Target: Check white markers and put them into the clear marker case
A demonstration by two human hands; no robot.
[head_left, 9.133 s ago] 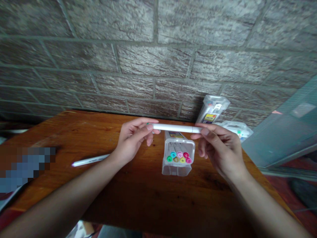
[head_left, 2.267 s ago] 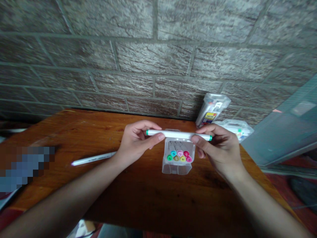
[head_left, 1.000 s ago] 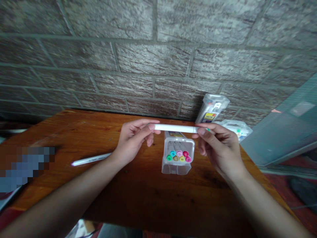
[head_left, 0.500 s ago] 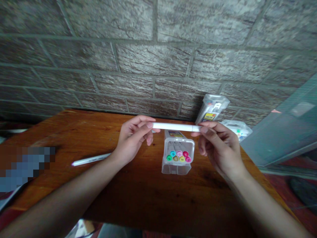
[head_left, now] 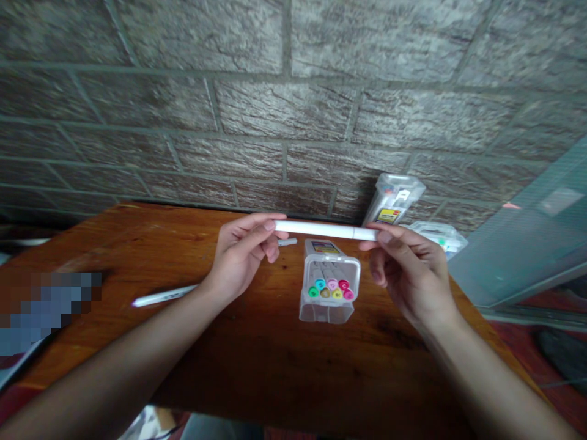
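Observation:
A white marker pen (head_left: 321, 230) is held level above the table, its right end slightly lower. My left hand (head_left: 241, 253) pinches its left end between thumb and fingers. At the other end, past a thin seam line, my right hand (head_left: 410, 266) grips it the same way. Below the marker lies an open clear plastic case (head_left: 328, 311) holding several markers with coloured ends (head_left: 333, 285) facing me: green, blue, brown, pink, yellow and red. Another white marker (head_left: 165, 296) with a purple tip rests on the table, partly behind my left forearm.
Against the stone-block wall (head_left: 252, 98) stands a clear marker case (head_left: 389, 201); a second case (head_left: 438, 238) lies beside it, partly behind my right hand. A small pale piece (head_left: 288, 242) sits near my left fingers. The wooden table (head_left: 275, 366) ends at the right by a glass panel (head_left: 518, 232).
The marker has shifted slightly left in view, and my left hand moved left with it. More of its right end now shows beside my right fingers. The small pale piece is more exposed.

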